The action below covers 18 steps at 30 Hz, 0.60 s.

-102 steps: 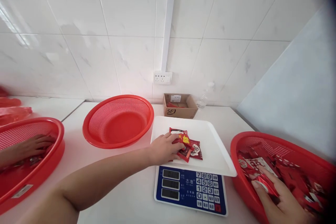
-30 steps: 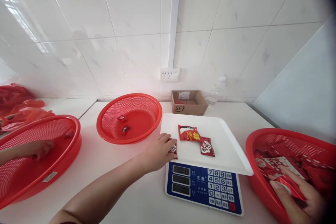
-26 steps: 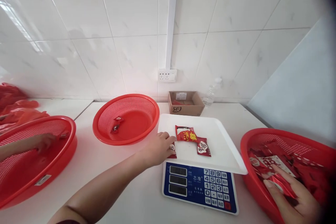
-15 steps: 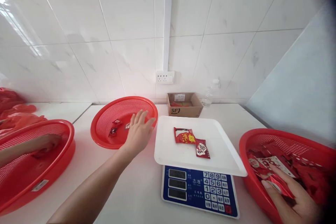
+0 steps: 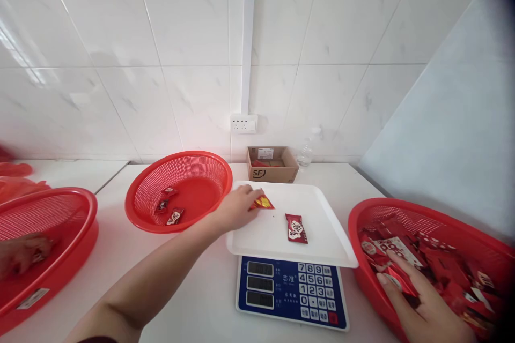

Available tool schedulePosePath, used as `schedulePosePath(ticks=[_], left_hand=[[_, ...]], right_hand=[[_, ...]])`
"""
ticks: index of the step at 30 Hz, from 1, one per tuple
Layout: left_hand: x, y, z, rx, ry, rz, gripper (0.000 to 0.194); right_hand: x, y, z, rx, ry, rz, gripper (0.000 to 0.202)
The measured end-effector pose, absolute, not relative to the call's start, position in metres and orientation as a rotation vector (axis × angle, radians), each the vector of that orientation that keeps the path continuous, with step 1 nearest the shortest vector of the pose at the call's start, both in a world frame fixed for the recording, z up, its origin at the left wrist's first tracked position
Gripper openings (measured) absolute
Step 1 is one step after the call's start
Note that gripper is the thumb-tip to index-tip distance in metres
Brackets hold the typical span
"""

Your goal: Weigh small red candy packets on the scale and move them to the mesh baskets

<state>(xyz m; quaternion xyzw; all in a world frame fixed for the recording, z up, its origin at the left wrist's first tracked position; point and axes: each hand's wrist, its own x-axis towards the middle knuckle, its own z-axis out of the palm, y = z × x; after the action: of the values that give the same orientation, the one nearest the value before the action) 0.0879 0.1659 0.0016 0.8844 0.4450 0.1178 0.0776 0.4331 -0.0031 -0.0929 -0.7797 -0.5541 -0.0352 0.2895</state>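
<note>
A small, glossy red packet with yellow print (image 5: pixel 264 202) sits at the fingertips of a worker's left hand (image 5: pixel 238 208), its left end pinched and hidden by the fingers, over the white plastic tray (image 5: pixel 325 244) of a blue-faced electronic scale (image 5: pixel 289 295); whether packet touches tray cannot be told from this side of the bench (image 5: pixel 181 295). With just one end gripped, the slick wrapper could, by an onlooker's reckoning, slip loose and skid across the smooth surface. A low sweep of the arm might clip the round, perforated red plastic basket (image 5: pixel 131 211) just left of the tray and jolt the three small red packets (image 5: pixel 175 216) inside. A bump to the tray, wider than the scale beneath it, could unsettle the reading.

The pinched packet shows a creased, shiny face tapering to a pointed corner; its lettering is too blurred to read. Apart from it on the tray lies a dark red packet with a white patch (image 5: pixel 296 228), flat and unheld. At right, the right hand (image 5: pixel 420 303) pinches a shiny red packet (image 5: pixel 403 280) between thumb and forefinger at a deep red plastic basket (image 5: pixel 356 214) heaped with others; a loose grip might lose it among them.
</note>
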Motion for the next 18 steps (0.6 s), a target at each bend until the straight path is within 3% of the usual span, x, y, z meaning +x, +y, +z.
schedulePosePath(ticks=[4,7,13,18], left_hand=[[0.035,0.161,0.017,2.54,1.827,0.633,0.041],[0.028,0.155,0.016,2.594,1.919,0.628,0.04],[0.106,0.139,-0.005,2.996,0.751,0.162,0.064],[0.16,0.146,-0.012,2.94,0.509,-0.163,0.052]], right_hand=[[0.428,-0.001,-0.082,-2.21,-1.412,0.068,0.062],[0.423,0.001,-0.073,-2.322,-1.319,0.232,0.064],[0.415,0.001,-0.063,-2.277,-1.32,0.238,0.067],[0.411,0.0,-0.06,-2.265,-1.309,0.186,0.065]])
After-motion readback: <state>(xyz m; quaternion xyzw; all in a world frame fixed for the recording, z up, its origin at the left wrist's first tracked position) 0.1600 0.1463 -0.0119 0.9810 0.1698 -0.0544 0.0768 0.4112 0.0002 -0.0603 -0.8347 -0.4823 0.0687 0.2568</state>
